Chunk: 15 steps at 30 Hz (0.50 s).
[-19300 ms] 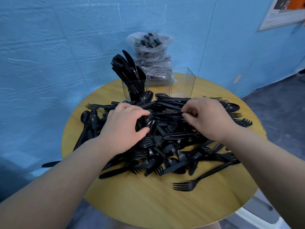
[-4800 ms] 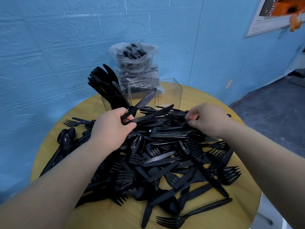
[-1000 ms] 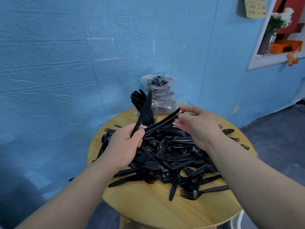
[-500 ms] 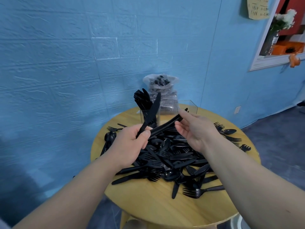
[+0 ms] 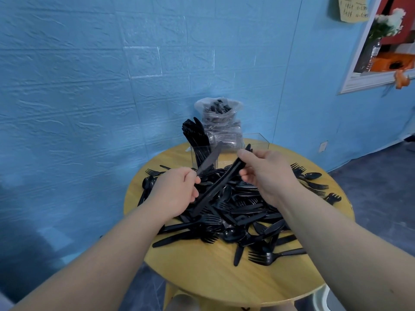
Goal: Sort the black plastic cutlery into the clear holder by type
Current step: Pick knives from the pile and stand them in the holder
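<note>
**Knives in both my hands**

My left hand [image 5: 177, 189] pinches one black knife [image 5: 208, 161] by its handle. The blade sticks up and away from my fingers, toward the clear holder [image 5: 226, 151] just past it. My right hand [image 5: 267, 173] holds a bunch of knives [image 5: 219, 186] near their top end, finger and thumb closed on them. The low end of the bunch runs down next to my left hand and onto the pile [image 5: 238, 214].

I think these knives are very light. They are thin and stiff, but they would bend a bit if I squeeze hard. The plastic looks smooth, so a bunch could slide apart in my fingers. I think the best place to hold is the flat handle, with all the handles lined up, so the blades go the same way.

How many? One knife is in my left hand. In the bunch I can tell there are a few, but they lie too close to count. The holder is one box; I can make out three parts. The part nearest my left hand already has a thick bundle of black cutlery [image 5: 194, 135] standing in it. The other parts look empty. The pile under my hands has far too many forks, spoons and knives to count. It lies on the round wooden table [image 5: 202, 274]. One bag of cutlery [image 5: 219, 122] sits behind the holder.
</note>
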Each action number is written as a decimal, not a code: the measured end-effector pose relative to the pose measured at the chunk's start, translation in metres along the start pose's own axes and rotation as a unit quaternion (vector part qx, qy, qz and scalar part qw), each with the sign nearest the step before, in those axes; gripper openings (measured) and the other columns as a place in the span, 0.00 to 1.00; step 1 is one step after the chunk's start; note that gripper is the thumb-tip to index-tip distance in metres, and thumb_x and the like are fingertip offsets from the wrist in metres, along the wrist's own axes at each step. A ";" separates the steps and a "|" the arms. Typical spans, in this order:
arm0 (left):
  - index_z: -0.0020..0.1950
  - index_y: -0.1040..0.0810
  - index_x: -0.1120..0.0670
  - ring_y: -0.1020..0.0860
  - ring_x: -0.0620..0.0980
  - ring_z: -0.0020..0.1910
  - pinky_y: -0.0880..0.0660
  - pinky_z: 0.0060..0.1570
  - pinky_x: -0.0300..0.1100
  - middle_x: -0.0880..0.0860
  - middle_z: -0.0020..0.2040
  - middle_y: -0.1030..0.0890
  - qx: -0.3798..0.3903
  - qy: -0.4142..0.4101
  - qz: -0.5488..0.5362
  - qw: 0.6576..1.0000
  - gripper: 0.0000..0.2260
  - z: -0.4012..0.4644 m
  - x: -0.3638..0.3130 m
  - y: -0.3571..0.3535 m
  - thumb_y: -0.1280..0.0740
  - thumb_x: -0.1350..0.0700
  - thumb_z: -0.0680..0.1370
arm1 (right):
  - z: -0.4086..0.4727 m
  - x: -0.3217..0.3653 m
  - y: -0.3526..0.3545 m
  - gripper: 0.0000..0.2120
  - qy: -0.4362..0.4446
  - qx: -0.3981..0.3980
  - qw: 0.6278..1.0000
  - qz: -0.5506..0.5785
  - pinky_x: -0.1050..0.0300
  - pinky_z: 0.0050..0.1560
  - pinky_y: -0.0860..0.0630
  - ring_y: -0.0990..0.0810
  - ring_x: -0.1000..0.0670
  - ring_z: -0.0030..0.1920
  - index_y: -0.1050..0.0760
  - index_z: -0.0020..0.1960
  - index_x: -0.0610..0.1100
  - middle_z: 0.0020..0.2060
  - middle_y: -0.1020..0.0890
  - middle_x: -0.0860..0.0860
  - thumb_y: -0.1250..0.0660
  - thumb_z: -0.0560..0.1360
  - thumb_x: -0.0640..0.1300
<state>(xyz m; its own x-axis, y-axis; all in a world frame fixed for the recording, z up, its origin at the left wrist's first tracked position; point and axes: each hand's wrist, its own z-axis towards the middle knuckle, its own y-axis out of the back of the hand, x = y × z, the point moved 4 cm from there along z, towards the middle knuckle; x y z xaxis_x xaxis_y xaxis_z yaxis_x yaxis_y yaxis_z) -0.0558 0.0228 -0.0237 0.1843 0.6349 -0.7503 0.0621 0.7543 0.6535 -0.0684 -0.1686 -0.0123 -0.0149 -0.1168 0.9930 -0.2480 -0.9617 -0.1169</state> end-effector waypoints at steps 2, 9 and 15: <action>0.45 0.21 0.51 0.20 0.46 0.34 0.23 0.39 0.44 0.48 0.35 0.18 0.020 -0.010 0.007 1.000 0.15 -0.001 -0.006 -0.005 0.46 0.53 0.83 | -0.003 0.000 -0.006 0.08 0.021 0.002 1.000 -0.015 0.62 0.32 0.24 0.24 0.53 0.29 0.22 0.45 0.36 0.36 0.19 0.43 0.32 0.76 0.41; 0.46 0.23 0.58 0.27 0.45 0.28 0.25 0.38 0.45 0.50 0.31 0.22 0.085 -0.076 -0.038 0.993 0.18 -0.010 -0.011 -0.015 0.47 0.50 0.83 | -0.004 -0.001 -0.008 0.08 0.060 -0.046 0.997 -0.004 0.63 0.33 0.23 0.21 0.54 0.29 0.21 0.40 0.38 0.32 0.17 0.47 0.30 0.74 0.42; 0.34 0.32 0.47 0.33 0.40 0.26 0.35 0.32 0.32 0.46 0.28 0.30 0.063 -0.154 0.021 0.986 0.17 -0.011 -0.018 -0.012 0.46 0.51 0.83 | -0.005 -0.001 -0.010 0.08 0.066 -0.047 0.997 -0.003 0.61 0.35 0.22 0.21 0.54 0.30 0.22 0.38 0.42 0.27 0.20 0.53 0.30 0.75 0.43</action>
<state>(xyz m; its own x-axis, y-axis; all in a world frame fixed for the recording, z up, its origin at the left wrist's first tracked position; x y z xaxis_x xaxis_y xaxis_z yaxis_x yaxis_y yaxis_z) -0.0708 0.0037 -0.0193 0.4775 0.5695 -0.6690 0.1660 0.6893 0.7052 -0.0711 -0.1577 -0.0117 -0.1401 -0.0720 0.9875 -0.3382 -0.9339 -0.1161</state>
